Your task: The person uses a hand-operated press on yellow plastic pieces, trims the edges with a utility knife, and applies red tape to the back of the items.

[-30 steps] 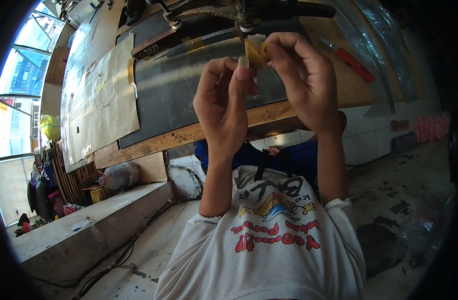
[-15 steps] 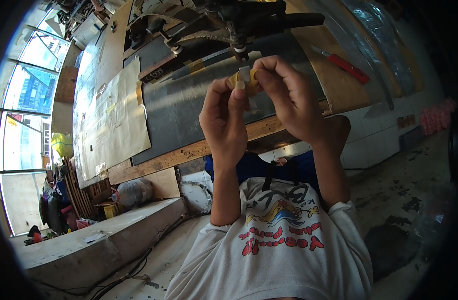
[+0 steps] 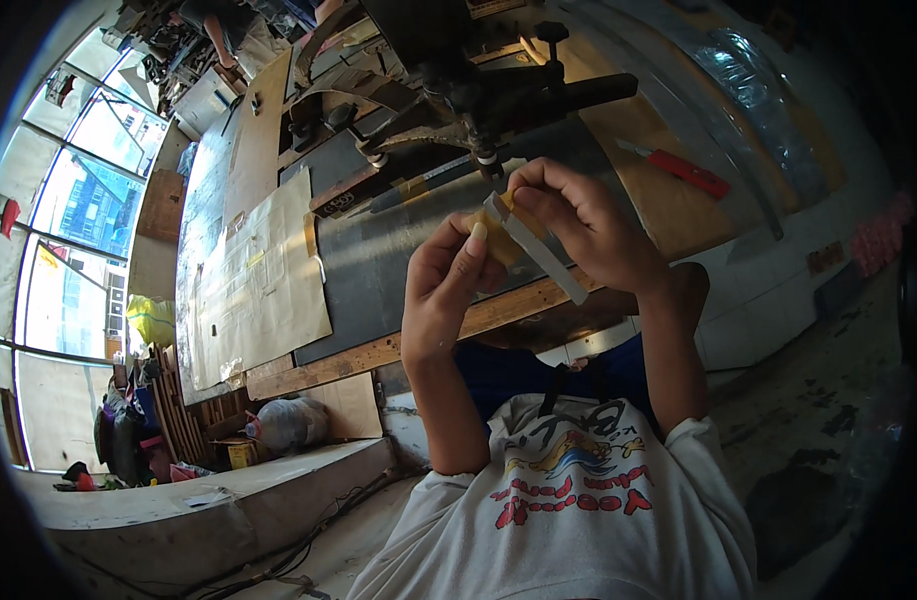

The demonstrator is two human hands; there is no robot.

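1. At six o'clock, a worker's pale printed shirt (image 3: 563, 490) fills the foreground.
2. The left hand (image 3: 443, 285) pinches a yellow piece (image 3: 498, 243), thumb against forefinger with no gap beyond its thickness.
3. The right hand (image 3: 593, 230) pinches the piece's upper edge just as tightly; whether its fingers also grip the white strip (image 3: 540, 252) cannot be told.
4. The strip slants across the piece, its free end between four and five o'clock. Both look thin and light, the piece soft and perhaps tacky, the strip bendable; edges or ends would be the place to hold.
5. Beneath lies the desk (image 3: 328, 363), wood-edged, with a dark mat (image 3: 373, 290) and, towards eight, a pale sheet (image 3: 253, 300).
6. A red-handled tool (image 3: 688, 173) rests past two; a black metal frame (image 3: 458, 95) stands near twelve.
7. Farther off, bright windows (image 3: 83, 270) line nine o'clock; a co-worker (image 3: 248, 48) stands at ten.
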